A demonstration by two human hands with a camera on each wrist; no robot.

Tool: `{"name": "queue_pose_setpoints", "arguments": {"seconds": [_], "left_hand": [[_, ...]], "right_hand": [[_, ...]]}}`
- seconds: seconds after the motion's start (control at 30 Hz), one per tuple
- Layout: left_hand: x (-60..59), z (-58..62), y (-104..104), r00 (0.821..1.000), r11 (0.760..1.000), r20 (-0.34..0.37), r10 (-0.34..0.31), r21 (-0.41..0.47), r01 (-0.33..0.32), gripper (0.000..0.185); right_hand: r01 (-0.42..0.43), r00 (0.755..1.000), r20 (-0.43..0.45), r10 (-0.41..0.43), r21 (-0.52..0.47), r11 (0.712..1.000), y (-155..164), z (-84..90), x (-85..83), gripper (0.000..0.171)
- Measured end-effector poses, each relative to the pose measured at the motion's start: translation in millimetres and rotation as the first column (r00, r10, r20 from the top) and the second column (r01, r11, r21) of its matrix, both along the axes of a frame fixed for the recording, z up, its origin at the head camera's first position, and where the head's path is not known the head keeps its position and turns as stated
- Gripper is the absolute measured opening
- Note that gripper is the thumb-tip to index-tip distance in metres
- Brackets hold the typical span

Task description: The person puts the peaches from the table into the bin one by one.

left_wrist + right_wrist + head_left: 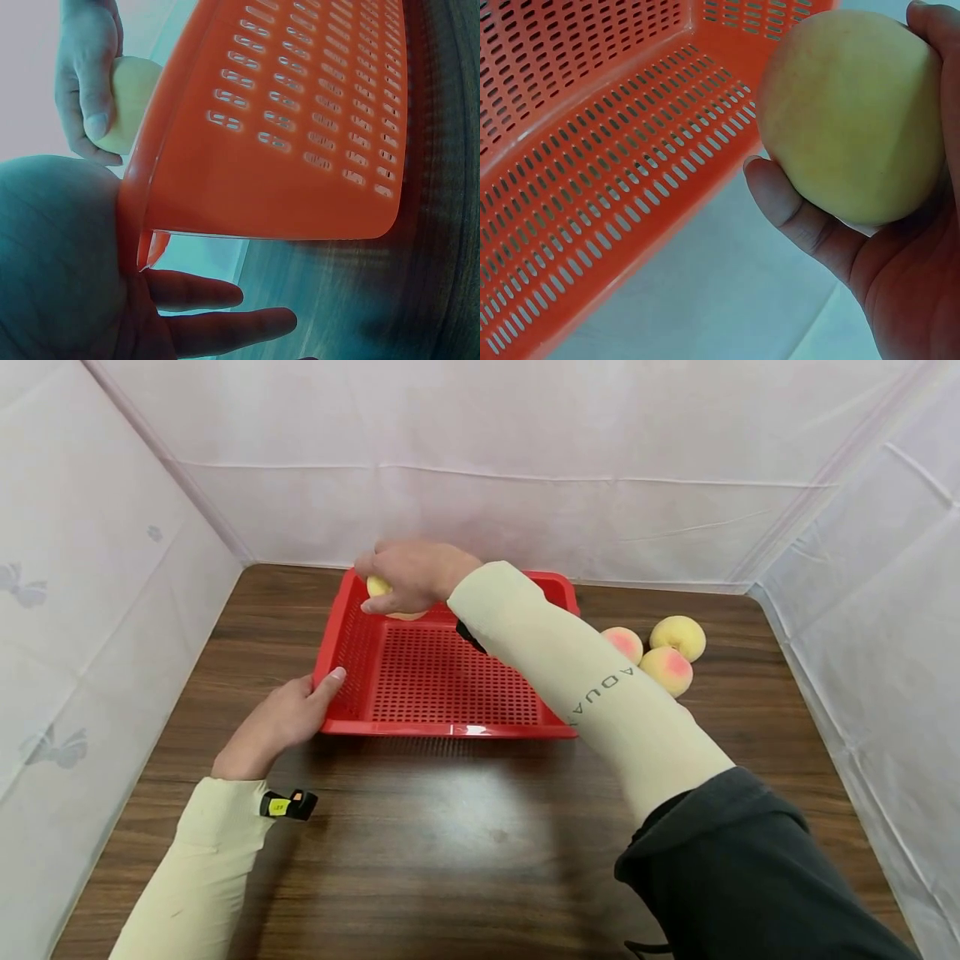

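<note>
Our right hand (415,575) is curled around a pale yellow peach (853,112), thumb and fingers wrapped over it so that only a sliver of the fruit shows from the head view. In the right wrist view the thumb (799,217) presses against the underside of the peach and the palm cups its far side. We hold it over the far left corner of the red basket (442,728), just above the perforated floor; we cannot tell whether the fruit touches the plastic yet.

Our left hand (281,720) rests at the near left corner of the basket, thumb laid along the outside of the rim and the other fingers tucked below it. The left wrist view shows those fingers (225,322) lying fairly straight under the basket wall, not curled round anything, so the hand is steadying the corner rather than gripping it.

The basket sits flat on the dark wood tabletop (420,843), long side toward us, and we see no other fruit lying in it. Both forearms wear cream sleeves; a small black and yellow device (288,805) is strapped at our left wrist.

To the right of the basket, well clear of either hand, 3 more peaches (667,653) lie together on the tabletop, touching one another, 2 of them blushed pink. White cloth walls (525,460) close in the tabletop on 3 sides.
</note>
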State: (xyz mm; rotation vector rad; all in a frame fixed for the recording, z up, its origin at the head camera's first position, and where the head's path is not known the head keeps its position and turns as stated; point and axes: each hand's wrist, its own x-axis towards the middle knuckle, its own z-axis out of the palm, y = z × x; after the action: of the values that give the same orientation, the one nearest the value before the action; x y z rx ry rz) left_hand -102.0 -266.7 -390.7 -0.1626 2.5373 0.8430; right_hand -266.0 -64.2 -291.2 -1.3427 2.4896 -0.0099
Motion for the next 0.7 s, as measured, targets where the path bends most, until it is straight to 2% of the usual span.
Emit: {"name": "queue_pose_setpoints", "arguments": {"seconds": [0.2,0.43,0.7], "left_hand": [[1.3,2.8,1.1,0.999,1.0,0.026,0.02,0.009,-0.021,0.079],[1.0,0.7,3.3,1.0,1.0,-0.012,0.004,0.01,-0.004,0.076],[0.5,0.3,5.0,1.0,1.0,-0.015,0.006,0.005,-0.006,0.078]], "right_hand": [[0.002,1.0,0.01,-0.003,0.015,1.0,-0.5,-7.9,-1.3,0.041],[0.012,1.0,0.008,-0.013,0.039,0.999,-0.6,-11.6,-1.0,0.043],[-0.006,1.0,-0.001,0.006,0.048,0.999,-1.8,-18.5,-2.7,0.043]]}}
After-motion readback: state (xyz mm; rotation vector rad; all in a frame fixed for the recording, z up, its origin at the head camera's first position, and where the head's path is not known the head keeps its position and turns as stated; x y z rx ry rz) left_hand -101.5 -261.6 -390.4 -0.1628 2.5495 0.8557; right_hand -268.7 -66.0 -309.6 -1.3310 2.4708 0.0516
